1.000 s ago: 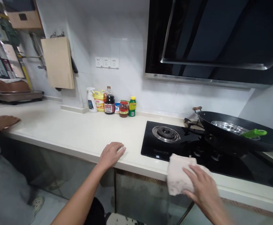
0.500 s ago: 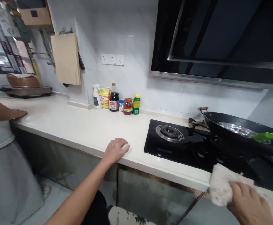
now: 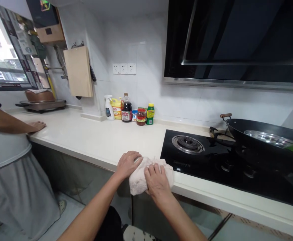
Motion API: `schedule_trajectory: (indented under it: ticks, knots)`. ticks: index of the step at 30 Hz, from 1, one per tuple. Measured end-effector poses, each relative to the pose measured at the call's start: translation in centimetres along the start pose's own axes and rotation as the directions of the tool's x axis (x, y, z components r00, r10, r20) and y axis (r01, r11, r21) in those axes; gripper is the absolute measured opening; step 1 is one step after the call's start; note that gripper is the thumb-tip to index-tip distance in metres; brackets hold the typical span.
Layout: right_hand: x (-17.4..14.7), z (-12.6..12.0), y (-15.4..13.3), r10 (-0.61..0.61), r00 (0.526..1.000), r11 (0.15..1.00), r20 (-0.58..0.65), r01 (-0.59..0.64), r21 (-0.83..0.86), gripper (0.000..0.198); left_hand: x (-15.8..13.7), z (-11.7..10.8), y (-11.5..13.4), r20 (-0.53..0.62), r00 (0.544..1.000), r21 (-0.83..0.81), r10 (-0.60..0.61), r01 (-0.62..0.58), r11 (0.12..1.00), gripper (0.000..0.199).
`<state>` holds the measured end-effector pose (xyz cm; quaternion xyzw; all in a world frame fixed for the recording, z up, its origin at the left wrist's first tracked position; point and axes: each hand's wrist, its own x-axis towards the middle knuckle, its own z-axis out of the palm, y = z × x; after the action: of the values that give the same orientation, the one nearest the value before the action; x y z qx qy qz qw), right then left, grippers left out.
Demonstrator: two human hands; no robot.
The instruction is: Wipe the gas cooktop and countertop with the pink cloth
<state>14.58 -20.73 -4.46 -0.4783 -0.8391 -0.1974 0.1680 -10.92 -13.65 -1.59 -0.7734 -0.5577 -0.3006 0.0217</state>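
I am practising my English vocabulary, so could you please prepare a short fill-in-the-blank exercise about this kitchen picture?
1. The crumpled pale cloth, held by the person's bare right hand, is to the ____ of the bare left hand.
2. There are ____ white square sockets on the pale wall.
3. The small green bottle has a ____ cap.
4. The rectangular pale wooden board hangs to the ____ of those sockets.

Missing words: right, three, yellow, left.

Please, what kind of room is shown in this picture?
It appears to be a kitchen: a wok sits over a black hob, and a cutting board hangs on the wall.
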Motion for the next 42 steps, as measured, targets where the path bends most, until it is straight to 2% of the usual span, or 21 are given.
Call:
schedule_trajectory:
  ticks: [5, 9, 12, 16, 19, 21, 22, 24, 26, 30, 34, 36, 39, 42]
  knots:
    - [-0.1, 0.4, -0.2, -0.025, 1.0, 0.999, -0.002, 0.025, 0.023, 0.039, 0.0, -0.1, -0.4, 0.011, 1.0, -0.015, -0.004, 0.004, 1.0, 0.034]
    - [-3.1, -0.1, 2.4, 0.053, 0.998, 0.999, 0.022, -0.053, -0.011, 0.037, 0.1, -0.1, -0.3, 0.031, 0.999, -0.027, -0.015, 0.016, 1.0, 0.034]
    - [-7.0, -1.3, 6.2, 0.145, 0.989, 0.988, 0.033, -0.143, -0.061, 0.035, 0.1, 0.0, -0.1, 0.032, 0.999, -0.032, -0.03, 0.031, 0.999, 0.035]
    - [-14.5, -2.5, 14.1, 0.268, 0.963, 0.955, 0.005, -0.265, -0.136, 0.042, 0.1, -0.1, 0.2, 0.026, 0.999, -0.031, -0.039, 0.04, 0.999, 0.034]
    - [-20.0, -1.7, 20.1, 0.336, 0.935, 0.904, -0.113, -0.354, -0.239, 0.059, 0.1, -0.1, 0.4, 0.024, 0.999, -0.028, -0.028, 0.029, 0.999, 0.032]
    - [-21.6, -0.6, 22.2, 0.358, 0.928, 0.879, -0.101, -0.372, -0.299, 0.063, 0.2, -0.1, 0.5, 0.024, 0.999, -0.021, -0.021, 0.022, 1.0, 0.03]
    - [-21.5, -0.2, 22.2, 0.369, 0.925, 0.867, -0.088, -0.377, -0.327, 0.062, 0.2, -0.1, 0.5, 0.023, 1.0, -0.017, -0.02, 0.02, 1.0, 0.03]
    - [-19.2, 0.4, 20.3, 0.367, 0.929, 0.859, -0.039, -0.355, -0.37, 0.061, 0.3, -0.1, 0.6, 0.022, 1.0, -0.008, -0.018, 0.018, 1.0, 0.029]
    - [-15.0, 0.5, 16.3, 0.34, 0.94, 0.872, 0.015, -0.309, -0.38, 0.065, 0.3, -0.1, 0.6, 0.025, 1.0, -0.003, -0.014, 0.014, 1.0, 0.029]
    - [-4.6, 0.2, 6.1, 0.154, 0.979, 0.977, 0.133, -0.131, -0.171, 0.076, 0.2, -0.3, 0.8, 0.027, 1.0, -0.015, -0.003, 0.003, 1.0, 0.03]
    - [3.3, 0.3, -1.5, 0.028, 0.989, 1.0, 0.146, -0.028, 0.004, 0.079, 0.3, -0.4, 0.3, 0.017, 1.0, -0.054, 0.012, -0.011, 0.999, 0.03]
    - [5.6, 0.3, -3.8, -0.006, 0.988, 0.999, 0.153, -0.001, 0.047, 0.077, 0.4, -0.5, -0.1, 0.005, 1.0, -0.082, 0.011, -0.01, 0.997, 0.032]
    - [7.0, 0.2, -5.4, -0.024, 0.987, 0.997, 0.156, 0.011, 0.081, 0.075, -0.2, -0.5, 0.2, -0.063, 0.998, -0.134, -0.011, 0.003, 0.991, 0.034]
    - [6.8, 0.0, -5.1, -0.034, 0.99, 0.982, 0.136, 0.007, 0.188, 0.078, -1.8, -0.1, 1.9, -0.187, 0.98, -0.207, 0.075, -0.114, 0.972, 0.043]
